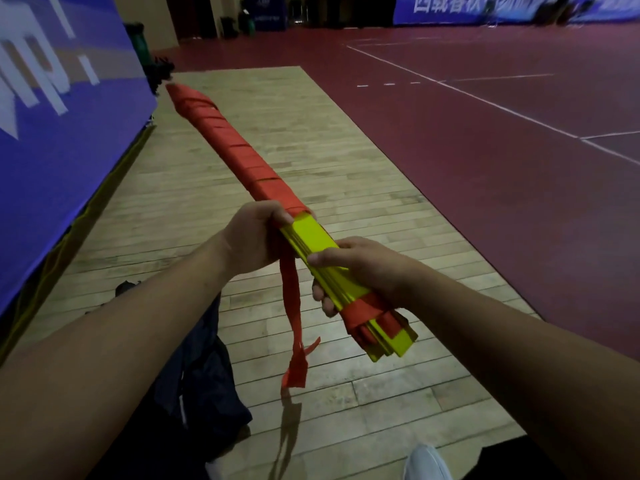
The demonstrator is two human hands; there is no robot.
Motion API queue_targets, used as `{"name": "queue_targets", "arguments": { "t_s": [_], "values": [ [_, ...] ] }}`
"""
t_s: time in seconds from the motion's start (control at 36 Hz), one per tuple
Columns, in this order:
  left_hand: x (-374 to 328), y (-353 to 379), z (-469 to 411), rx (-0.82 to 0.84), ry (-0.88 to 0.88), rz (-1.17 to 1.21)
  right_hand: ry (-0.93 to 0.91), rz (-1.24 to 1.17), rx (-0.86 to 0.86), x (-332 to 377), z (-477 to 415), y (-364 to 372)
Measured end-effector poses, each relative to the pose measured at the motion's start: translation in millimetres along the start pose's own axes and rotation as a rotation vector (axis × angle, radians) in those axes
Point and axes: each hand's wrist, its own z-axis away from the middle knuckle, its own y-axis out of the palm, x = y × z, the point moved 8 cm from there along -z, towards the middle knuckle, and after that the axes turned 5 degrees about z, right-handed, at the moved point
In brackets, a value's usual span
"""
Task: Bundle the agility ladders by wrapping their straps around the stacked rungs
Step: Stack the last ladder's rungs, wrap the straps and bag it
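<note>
A stack of yellow ladder rungs point(313, 239) is held in the air, pointing away to the upper left. Red strap point(239, 147) is wound in a spiral around its far two thirds. My left hand point(254, 237) grips the bundle where the winding ends, pinching the strap there. From under that hand the loose red strap tail point(292, 306) hangs down with frayed ends. My right hand point(360, 268) closes around the bare yellow part nearer to me. A few red turns point(367, 310) also bind the near end of the rungs.
A strip of light wooden floor point(311, 133) lies below, bordered on the right by red court flooring point(485, 133) with white lines. A blue banner wall point(62, 133) stands on the left. A dark bag point(197, 375) lies on the floor, and a white shoe point(427, 462) shows at the bottom edge.
</note>
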Motion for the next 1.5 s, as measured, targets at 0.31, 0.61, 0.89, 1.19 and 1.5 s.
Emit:
{"name": "queue_targets", "arguments": {
  "t_s": [0.31, 0.61, 0.89, 1.19, 1.5],
  "values": [
    [10, -9, -3, -0.170, -0.091, -0.471, -0.061, 0.615, -0.478, 7, -10, -32],
    [5, -33, -1, -0.264, -0.006, -0.288, -0.044, 0.552, -0.383, 0, -23, -22],
    [-3, -32, -3, -0.112, 0.068, 0.047, 0.036, -0.120, 0.072, 4, -14, 20],
    [12, -32, 5, -0.200, -0.181, -0.530, 0.009, 0.259, -0.299, 1, -22, -23],
    [10, -30, -2, -0.288, -0.035, -0.346, -0.118, 0.779, -0.427, 13, -24, -11]
  ]
}}
